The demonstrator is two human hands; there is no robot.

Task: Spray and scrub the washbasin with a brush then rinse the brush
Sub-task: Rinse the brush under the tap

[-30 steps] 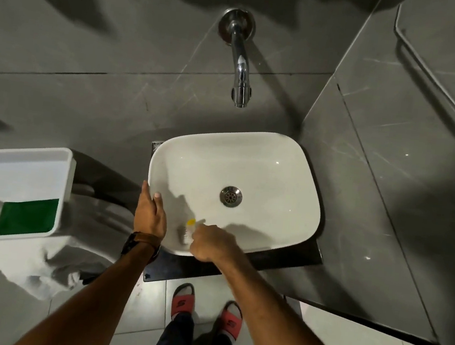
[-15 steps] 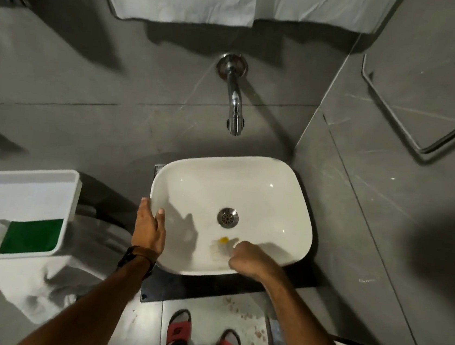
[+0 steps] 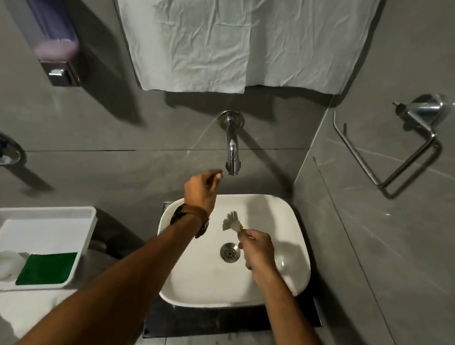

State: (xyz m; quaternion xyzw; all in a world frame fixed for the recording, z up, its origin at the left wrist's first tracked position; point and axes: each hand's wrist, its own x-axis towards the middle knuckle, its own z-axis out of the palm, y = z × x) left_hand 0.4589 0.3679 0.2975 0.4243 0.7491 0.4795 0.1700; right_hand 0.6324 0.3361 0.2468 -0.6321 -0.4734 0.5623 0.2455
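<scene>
The white washbasin (image 3: 289,267) sits on a dark counter below a chrome wall tap (image 3: 232,150). My right hand (image 3: 258,249) is over the basin, closed on a small brush (image 3: 231,221) with splayed white bristles and a yellow neck; the bristles point up toward the tap. My left hand (image 3: 202,188), with a watch on the wrist, is raised next to the spout's tip, fingers loosely curled, holding nothing I can see. The drain (image 3: 230,252) lies just left of my right hand. No water runs from the tap.
A white tray (image 3: 44,225) at the left holds a green sponge (image 3: 46,268) and a white bottle with a red and yellow top (image 3: 0,262). A soap dispenser (image 3: 43,26), a hanging towel (image 3: 236,31) and a chrome holder (image 3: 404,152) are on the walls.
My left hand left the basin's rim and rose to the spout. My right hand lifted the brush off the basin's near wall and turned its bristles upward. The view tilted up.
</scene>
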